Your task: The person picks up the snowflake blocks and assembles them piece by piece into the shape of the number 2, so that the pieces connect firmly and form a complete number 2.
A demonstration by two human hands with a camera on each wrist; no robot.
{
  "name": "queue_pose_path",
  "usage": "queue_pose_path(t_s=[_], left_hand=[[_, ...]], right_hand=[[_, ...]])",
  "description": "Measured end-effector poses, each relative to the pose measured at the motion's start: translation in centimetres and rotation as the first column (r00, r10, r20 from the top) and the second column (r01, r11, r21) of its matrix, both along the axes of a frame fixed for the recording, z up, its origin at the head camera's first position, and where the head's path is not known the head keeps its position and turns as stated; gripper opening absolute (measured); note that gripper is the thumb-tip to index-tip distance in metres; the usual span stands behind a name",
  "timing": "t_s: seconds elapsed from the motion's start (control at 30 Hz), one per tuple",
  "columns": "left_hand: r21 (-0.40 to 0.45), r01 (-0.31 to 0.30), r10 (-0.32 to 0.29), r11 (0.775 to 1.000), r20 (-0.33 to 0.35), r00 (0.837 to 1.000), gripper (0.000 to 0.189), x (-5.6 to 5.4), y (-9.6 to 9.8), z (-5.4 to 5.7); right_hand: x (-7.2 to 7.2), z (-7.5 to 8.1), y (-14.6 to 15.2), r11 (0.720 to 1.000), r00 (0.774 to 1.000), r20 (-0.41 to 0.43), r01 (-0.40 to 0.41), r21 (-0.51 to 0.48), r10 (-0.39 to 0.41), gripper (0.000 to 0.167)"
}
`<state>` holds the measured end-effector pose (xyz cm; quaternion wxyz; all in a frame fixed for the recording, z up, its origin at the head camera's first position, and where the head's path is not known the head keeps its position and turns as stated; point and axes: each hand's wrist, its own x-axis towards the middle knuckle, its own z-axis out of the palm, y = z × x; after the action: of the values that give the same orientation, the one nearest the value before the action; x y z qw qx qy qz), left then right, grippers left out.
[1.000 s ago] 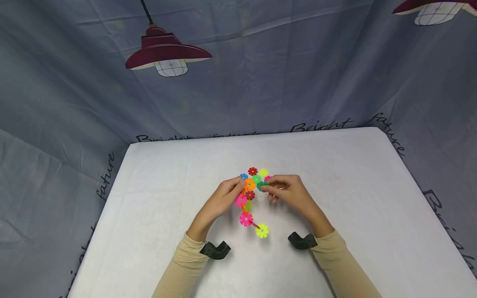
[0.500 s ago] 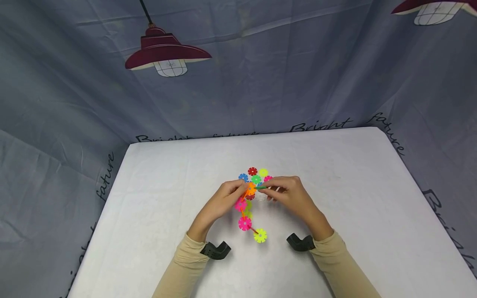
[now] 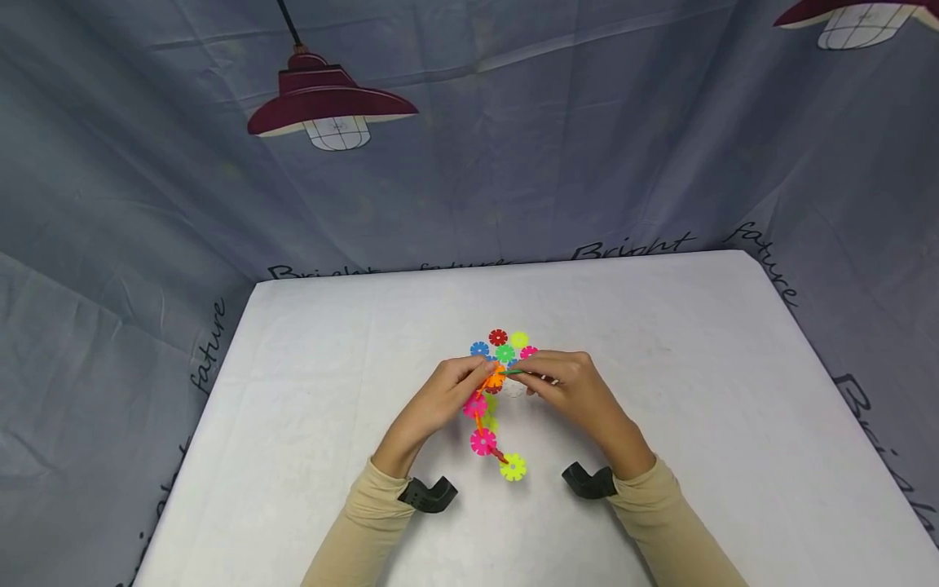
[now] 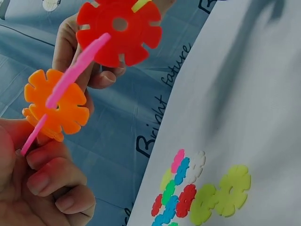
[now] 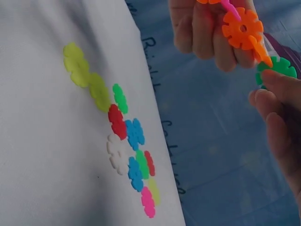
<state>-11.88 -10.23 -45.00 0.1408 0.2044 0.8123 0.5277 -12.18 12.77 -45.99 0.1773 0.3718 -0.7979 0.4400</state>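
Observation:
Above the white table, my left hand [image 3: 446,387] holds the upper end of a chain of interlocking snowflake discs by an orange disc [image 5: 242,28]. Down from there the chain hangs toward me through a pink disc [image 3: 482,442] to a yellow disc [image 3: 513,467] at its free end. Between thumb and fingers, my right hand [image 3: 568,383] pinches a green snowflake disc [image 5: 277,69], edge-on in the head view. In the right wrist view the green disc's edge meets an orange disc standing edge-on. A red disc [image 4: 120,35] of the chain hides part of my right hand in the left wrist view.
Loose snowflake discs lie in a cluster on the table [image 3: 352,342] beyond and below the hands, among them a red disc [image 3: 498,337], a blue disc [image 3: 479,349] and a white disc [image 5: 116,154]. A printed curtain [image 3: 499,179] hangs behind the table's far edge.
My right hand has turned the green disc edge-on and brought it against the orange disc. The hanging chain has swung slightly toward me, and both hands have drawn a little closer together.

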Motion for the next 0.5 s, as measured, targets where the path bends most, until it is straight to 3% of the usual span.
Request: queue_pose_path(t_s=[0.13, 0.27, 0.37, 0.5], left_hand=[[-0.009, -0.005, 0.005, 1.0, -0.002, 1.0, 0.041, 0.0, -0.1, 0.1], [-0.02, -0.022, 0.022, 1.0, -0.006, 1.0, 0.04, 0.0, -0.2, 0.2], [-0.017, -0.038, 0.037, 0.999, -0.024, 0.999, 0.04, -0.2, -0.4, 0.1], [-0.008, -0.048, 0.048, 0.999, -0.027, 0.998, 0.041, -0.2, -0.6, 0.1]], right_hand=[[-0.1, -0.3, 0.0, 1.0, 0.999, 0.03, 0.015, 0.002, -0.015, 0.023], [-0.2, -0.5, 0.1, 0.998, 0.989, 0.141, 0.043, 0.033, -0.048, 0.024], [-0.5, -1.0, 0.1, 0.994, 0.963, 0.259, 0.052, 0.096, -0.076, 0.027], [-0.9, -2.4, 0.2, 0.965, 0.908, 0.39, 0.054, 0.256, -0.154, 0.028]])
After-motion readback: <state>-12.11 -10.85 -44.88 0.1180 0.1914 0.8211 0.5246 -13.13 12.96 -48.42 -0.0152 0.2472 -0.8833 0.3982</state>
